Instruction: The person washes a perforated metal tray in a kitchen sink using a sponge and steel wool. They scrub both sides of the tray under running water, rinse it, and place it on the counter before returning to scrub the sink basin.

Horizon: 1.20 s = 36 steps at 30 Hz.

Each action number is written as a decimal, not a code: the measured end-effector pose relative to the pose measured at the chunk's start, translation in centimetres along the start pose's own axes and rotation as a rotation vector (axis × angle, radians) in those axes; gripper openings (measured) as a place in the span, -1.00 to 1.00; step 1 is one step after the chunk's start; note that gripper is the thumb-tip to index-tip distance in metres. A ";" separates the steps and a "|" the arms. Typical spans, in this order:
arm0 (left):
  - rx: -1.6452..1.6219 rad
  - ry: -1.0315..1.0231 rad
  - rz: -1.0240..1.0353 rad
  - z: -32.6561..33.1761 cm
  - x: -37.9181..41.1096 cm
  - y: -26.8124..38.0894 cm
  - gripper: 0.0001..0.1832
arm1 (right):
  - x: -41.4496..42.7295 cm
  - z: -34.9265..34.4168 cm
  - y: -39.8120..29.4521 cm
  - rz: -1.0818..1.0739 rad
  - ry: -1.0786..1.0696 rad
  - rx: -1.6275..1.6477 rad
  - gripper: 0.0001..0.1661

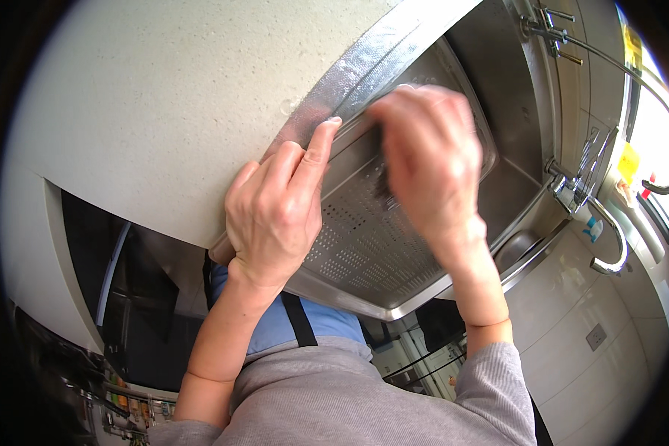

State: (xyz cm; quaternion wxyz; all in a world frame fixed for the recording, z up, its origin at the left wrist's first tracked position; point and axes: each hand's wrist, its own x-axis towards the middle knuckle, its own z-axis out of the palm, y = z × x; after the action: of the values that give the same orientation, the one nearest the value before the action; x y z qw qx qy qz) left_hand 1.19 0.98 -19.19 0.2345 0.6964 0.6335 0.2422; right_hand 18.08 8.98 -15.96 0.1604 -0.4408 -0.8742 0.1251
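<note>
A perforated stainless steel pan (pixel 362 245) lies tilted over a metal sink (pixel 507 128). My left hand (pixel 279 200) rests on the pan's left rim, its index finger stretched along the edge where the foil-like strip (pixel 334 100) borders the counter. Above the pan is my right hand (pixel 432 150), blurred by motion, with the fingers curled. A dark, bristly or wiry scrubber (pixel 384 187) shows beneath its palm; the fingers hide most of it.
A pale speckled countertop (pixel 161 111) spans the upper left. Chrome faucets (pixel 571 192) stand along the sink's right side, near a metal rack (pixel 591 150) and a spray bottle (pixel 593 228). A tiled wall (pixel 568 323) with an outlet (pixel 596 337) is at the right.
</note>
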 end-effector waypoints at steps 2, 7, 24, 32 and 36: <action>0.002 0.005 -0.005 -0.1 -0.1 -0.1 -0.53 | 0.2 -0.4 1.7 0.084 0.026 -0.085 -0.68; 0.034 0.020 0.013 0.2 0.0 -0.2 -0.54 | 0.2 -0.5 0.4 0.011 -0.023 -0.027 -0.63; -0.009 -0.029 -0.045 -0.1 0.0 0.3 -0.43 | -0.4 -0.4 1.5 0.219 0.063 0.043 -0.83; -0.040 -0.030 -0.078 0.1 -0.3 0.5 -0.40 | -5.1 -2.2 0.6 0.605 0.045 0.184 -0.87; 0.010 -0.018 -0.024 0.1 0.0 0.4 -0.46 | -2.8 -0.9 1.1 0.463 0.106 0.177 -0.86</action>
State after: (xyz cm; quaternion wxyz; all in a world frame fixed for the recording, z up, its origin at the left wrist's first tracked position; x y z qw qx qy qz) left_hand 1.57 0.99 -18.99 0.2395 0.6921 0.6409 0.2300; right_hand 20.85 7.41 -16.04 0.2109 -0.6195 -0.7260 0.2114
